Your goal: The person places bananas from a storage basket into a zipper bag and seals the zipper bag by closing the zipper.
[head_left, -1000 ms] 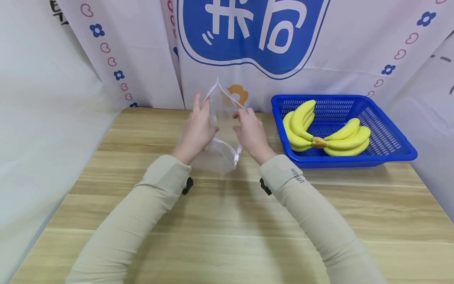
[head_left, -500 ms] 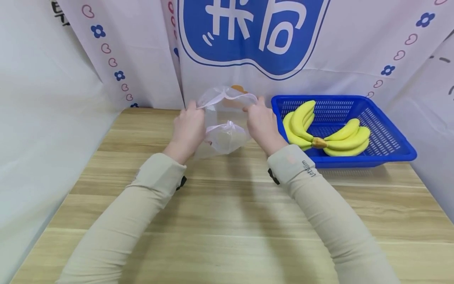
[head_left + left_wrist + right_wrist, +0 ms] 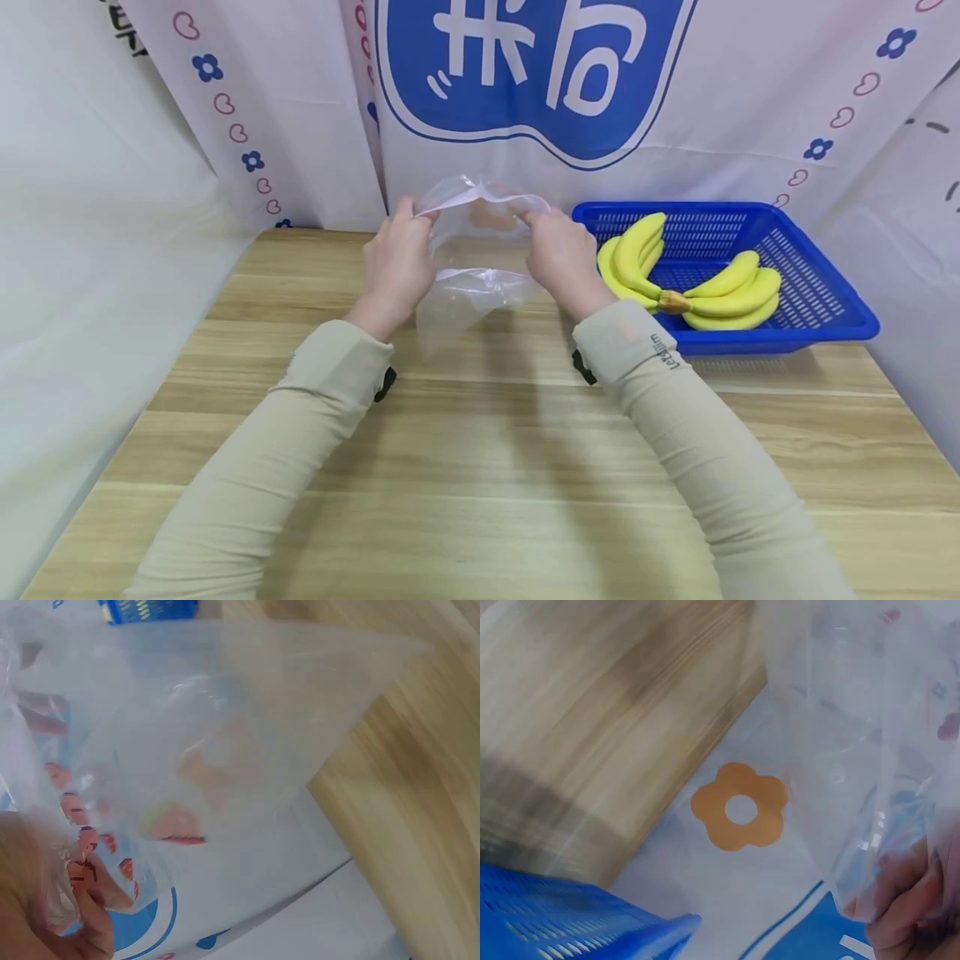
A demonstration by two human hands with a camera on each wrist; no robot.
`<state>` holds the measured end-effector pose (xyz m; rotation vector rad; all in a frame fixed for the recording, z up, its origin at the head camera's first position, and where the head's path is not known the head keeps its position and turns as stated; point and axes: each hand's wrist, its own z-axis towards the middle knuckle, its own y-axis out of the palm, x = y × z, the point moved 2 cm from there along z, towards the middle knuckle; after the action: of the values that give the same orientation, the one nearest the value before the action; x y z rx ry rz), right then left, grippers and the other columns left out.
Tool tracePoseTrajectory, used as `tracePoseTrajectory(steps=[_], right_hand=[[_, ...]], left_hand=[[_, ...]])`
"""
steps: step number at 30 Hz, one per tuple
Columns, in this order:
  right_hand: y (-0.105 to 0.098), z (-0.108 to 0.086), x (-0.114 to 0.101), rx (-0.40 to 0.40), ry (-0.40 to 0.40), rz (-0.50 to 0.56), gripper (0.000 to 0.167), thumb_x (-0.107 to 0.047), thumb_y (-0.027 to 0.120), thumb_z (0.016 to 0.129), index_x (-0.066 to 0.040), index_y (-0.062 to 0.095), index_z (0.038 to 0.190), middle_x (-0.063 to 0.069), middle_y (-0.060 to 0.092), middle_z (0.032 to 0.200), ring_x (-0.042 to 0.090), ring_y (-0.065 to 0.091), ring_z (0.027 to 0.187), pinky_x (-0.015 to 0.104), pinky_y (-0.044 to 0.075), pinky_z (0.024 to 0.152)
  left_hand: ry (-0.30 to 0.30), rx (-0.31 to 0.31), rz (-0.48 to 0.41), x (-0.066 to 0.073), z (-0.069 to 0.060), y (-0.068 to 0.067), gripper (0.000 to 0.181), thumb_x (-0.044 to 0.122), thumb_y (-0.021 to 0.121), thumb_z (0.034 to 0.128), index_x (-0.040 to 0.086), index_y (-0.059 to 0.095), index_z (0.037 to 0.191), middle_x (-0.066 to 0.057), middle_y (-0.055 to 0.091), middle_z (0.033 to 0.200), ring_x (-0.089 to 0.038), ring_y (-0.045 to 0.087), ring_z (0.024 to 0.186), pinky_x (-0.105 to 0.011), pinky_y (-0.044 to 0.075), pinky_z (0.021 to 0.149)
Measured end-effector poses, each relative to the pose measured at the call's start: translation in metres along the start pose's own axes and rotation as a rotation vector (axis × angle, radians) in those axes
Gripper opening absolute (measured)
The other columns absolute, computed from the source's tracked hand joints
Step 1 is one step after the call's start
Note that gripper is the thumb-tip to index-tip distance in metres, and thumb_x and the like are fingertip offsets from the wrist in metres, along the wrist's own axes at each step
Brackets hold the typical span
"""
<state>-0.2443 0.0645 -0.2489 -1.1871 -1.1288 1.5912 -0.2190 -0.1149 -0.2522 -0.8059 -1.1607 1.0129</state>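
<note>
A clear plastic bag (image 3: pixel 467 302) hangs above the table, its mouth spread with a pinkish-white rim. My left hand (image 3: pixel 400 265) grips the left side of that rim, and my right hand (image 3: pixel 564 257) grips the right side. In the left wrist view the bag (image 3: pixel 247 697) tapers to a corner and bears small red printed marks; fingers (image 3: pixel 96 919) curl at its edge. The right wrist view has curled fingers (image 3: pixel 911 900) pinching the bag's film (image 3: pixel 840 742). Nothing shows inside the bag.
A blue plastic basket (image 3: pixel 832 287) stands at the right, just beyond my right hand, holding a bunch of yellow bananas (image 3: pixel 731 296). The wooden table (image 3: pixel 480 467) ends at a white printed cloth (image 3: pixel 322 158) behind it.
My hands have moved apart and the bag's mouth has widened between them. The right hand has shifted right, nearer the basket. The bananas and basket stay where they were.
</note>
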Motion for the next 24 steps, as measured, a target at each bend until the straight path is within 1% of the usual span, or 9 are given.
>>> tracePoseTrajectory(steps=[4,8,11,13,15,18,22,24], right_hand=[[-0.002,-0.003,0.001,0.028,0.031,-0.008,0.044,-0.002,0.049,0.084,-0.021,0.063,0.122,0.015,0.065,0.117,0.042,0.062,0.1,0.055,0.053,0.077],[-0.002,-0.005,0.003,0.064,0.029,-0.003,0.039,-0.003,0.052,0.082,-0.018,0.066,0.116,0.014,0.066,0.113,0.041,0.063,0.098,0.055,0.053,0.076],[-0.001,-0.005,0.005,0.06,0.018,-0.012,0.039,-0.005,0.054,0.083,-0.018,0.066,0.118,0.014,0.065,0.11,0.04,0.063,0.095,0.054,0.053,0.075],[0.0,-0.004,0.006,0.04,0.017,-0.019,0.041,-0.007,0.055,0.083,-0.018,0.066,0.12,0.014,0.064,0.111,0.038,0.062,0.096,0.053,0.052,0.075],[0.001,-0.003,0.008,0.017,0.024,-0.027,0.042,-0.008,0.056,0.082,-0.02,0.065,0.122,0.014,0.063,0.113,0.038,0.059,0.1,0.053,0.052,0.077],[0.003,-0.001,0.011,0.001,0.031,-0.036,0.046,-0.009,0.057,0.082,-0.021,0.063,0.125,0.014,0.06,0.121,0.038,0.054,0.106,0.053,0.051,0.08],[0.003,-0.001,0.013,0.002,0.027,-0.03,0.049,-0.008,0.057,0.082,-0.021,0.061,0.129,0.015,0.055,0.128,0.038,0.05,0.109,0.052,0.05,0.083],[0.003,-0.001,0.013,0.001,0.023,-0.023,0.05,-0.007,0.058,0.082,-0.02,0.06,0.13,0.016,0.054,0.13,0.038,0.05,0.109,0.051,0.05,0.084]], left_hand=[[0.001,0.021,0.045,0.0,-0.001,0.0,0.044,0.0,0.06,0.0839,0.01,0.061,0.126,-0.011,0.047,0.139,-0.038,0.056,0.107,-0.055,0.053,0.079],[-0.018,0.012,0.031,-0.004,0.001,0.002,0.04,0.006,0.061,0.0852,0.009,0.062,0.125,-0.012,0.045,0.143,-0.04,0.055,0.11,-0.056,0.053,0.08],[-0.04,-0.018,0.001,-0.01,0.003,0.004,0.039,0.004,0.059,0.0851,0.007,0.062,0.123,-0.013,0.044,0.145,-0.042,0.056,0.111,-0.057,0.053,0.081],[-0.046,-0.039,-0.018,-0.014,0.004,0.005,0.039,0.002,0.055,0.0856,0.006,0.062,0.123,-0.014,0.044,0.145,-0.043,0.056,0.112,-0.058,0.052,0.082],[-0.047,-0.062,-0.03,-0.016,0.004,0.005,0.042,-0.001,0.051,0.0842,0.006,0.061,0.124,-0.014,0.044,0.145,-0.043,0.056,0.114,-0.059,0.052,0.082],[-0.046,-0.09,-0.039,-0.016,0.004,0.005,0.044,0.001,0.05,0.0847,0.008,0.059,0.127,-0.013,0.044,0.146,-0.041,0.055,0.119,-0.059,0.051,0.085],[-0.064,-0.142,-0.048,-0.016,0.005,0.003,0.049,0.002,0.051,0.0833,0.009,0.056,0.131,-0.013,0.04,0.149,-0.039,0.052,0.123,-0.06,0.048,0.092],[-0.074,-0.164,-0.052,-0.016,0.005,0.003,0.049,0.003,0.05,0.0846,0.009,0.055,0.133,-0.013,0.037,0.151,-0.039,0.049,0.126,-0.061,0.046,0.095]])
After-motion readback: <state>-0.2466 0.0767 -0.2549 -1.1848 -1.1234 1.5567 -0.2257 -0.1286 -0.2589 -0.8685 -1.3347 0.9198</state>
